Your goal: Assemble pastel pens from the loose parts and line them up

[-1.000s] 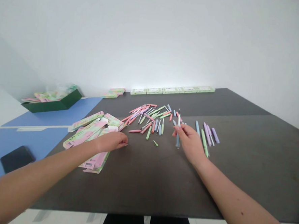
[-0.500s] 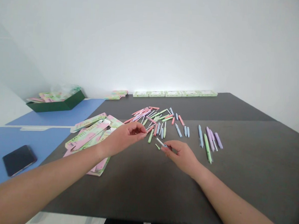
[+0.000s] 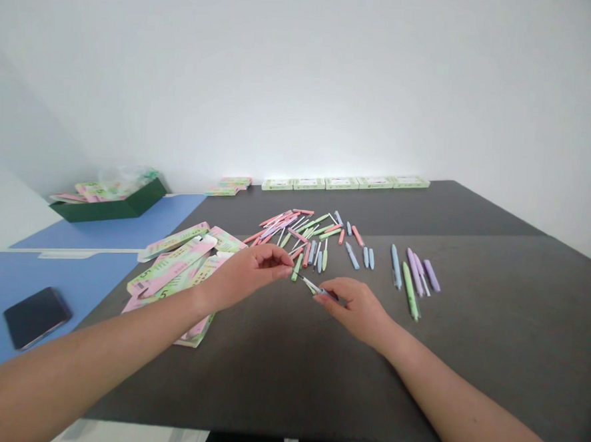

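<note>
My right hand [image 3: 353, 304] is closed round a blue pen part, with a white pen refill [image 3: 312, 285] sticking out of it towards the left. My left hand [image 3: 262, 269] pinches at the dark thin tip of that refill; whatever small piece lies between its fingertips is too small to make out. Just beyond both hands spreads a loose heap of pen parts [image 3: 288, 222] in pink, green, blue and purple, with white refills among them. To the right of my right hand lie a green pen [image 3: 410, 291], a blue pen [image 3: 395, 267] and several purple pen parts [image 3: 431, 276].
Left of the heap, pink and green packets [image 3: 177, 267] lie piled on the dark table [image 3: 276, 380]. A phone [image 3: 36, 317] rests on the blue surface, with a green tray [image 3: 111, 208] of packets behind it. Flat boxes [image 3: 342, 183] line the wall.
My left fingertips have come to the tip of the refill, where a small gap showed before. The refill now points slightly more up and left; the parts on the table lie as before.
</note>
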Available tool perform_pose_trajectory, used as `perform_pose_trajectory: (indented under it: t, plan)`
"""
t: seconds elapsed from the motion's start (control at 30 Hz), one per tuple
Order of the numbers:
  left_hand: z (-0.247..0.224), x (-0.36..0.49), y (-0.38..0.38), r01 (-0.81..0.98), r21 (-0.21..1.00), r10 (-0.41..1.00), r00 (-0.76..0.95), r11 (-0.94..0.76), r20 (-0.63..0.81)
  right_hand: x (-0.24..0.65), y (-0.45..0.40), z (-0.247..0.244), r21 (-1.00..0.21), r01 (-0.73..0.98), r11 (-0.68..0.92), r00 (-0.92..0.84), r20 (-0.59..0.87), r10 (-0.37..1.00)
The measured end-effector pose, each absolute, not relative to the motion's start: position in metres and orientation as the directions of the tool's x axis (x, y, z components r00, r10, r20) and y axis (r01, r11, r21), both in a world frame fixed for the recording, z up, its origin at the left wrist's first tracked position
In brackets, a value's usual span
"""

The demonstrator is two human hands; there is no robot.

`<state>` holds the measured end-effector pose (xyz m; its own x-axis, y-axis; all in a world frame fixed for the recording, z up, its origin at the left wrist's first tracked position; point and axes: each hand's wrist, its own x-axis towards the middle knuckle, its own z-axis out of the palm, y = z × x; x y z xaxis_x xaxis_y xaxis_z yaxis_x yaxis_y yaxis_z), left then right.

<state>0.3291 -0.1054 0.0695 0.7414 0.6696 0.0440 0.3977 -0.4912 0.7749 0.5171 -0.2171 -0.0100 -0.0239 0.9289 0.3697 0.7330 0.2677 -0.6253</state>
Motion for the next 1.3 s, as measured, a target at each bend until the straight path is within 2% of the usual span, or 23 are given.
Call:
perform_pose_trajectory:
  t: [0.57, 0.93, 1.13, 1.3]
  plan:
    - [0.069, 0.328, -0.104, 0.421, 0.739, 0.654, 0.755, -0.527, 0.037, 0.517, -0.217, -0.010, -0.605, 0.753, 0.260, -0.020, 0.374, 0.927]
    - [0.063, 0.340, -0.107, 0.335, 0.724, 0.549, 0.832, -0.603, 0.073, 0.517, -0.215, -0.019, -0.514, 0.813, 0.274, -0.043, 0.416, 0.908]
    - [0.058, 0.354, -0.104, 0.267, 0.815, 0.517, 0.855, -0.514, 0.046, 0.515, -0.213, -0.015, -0.642, 0.743, 0.192, 0.041, 0.329, 0.943]
    - [0.042, 0.367, -0.084, 0.192, 0.864, 0.472, 0.880, -0.465, 0.058, 0.519, -0.213, -0.011, -0.810, 0.568, 0.145, 0.183, 0.297, 0.937]
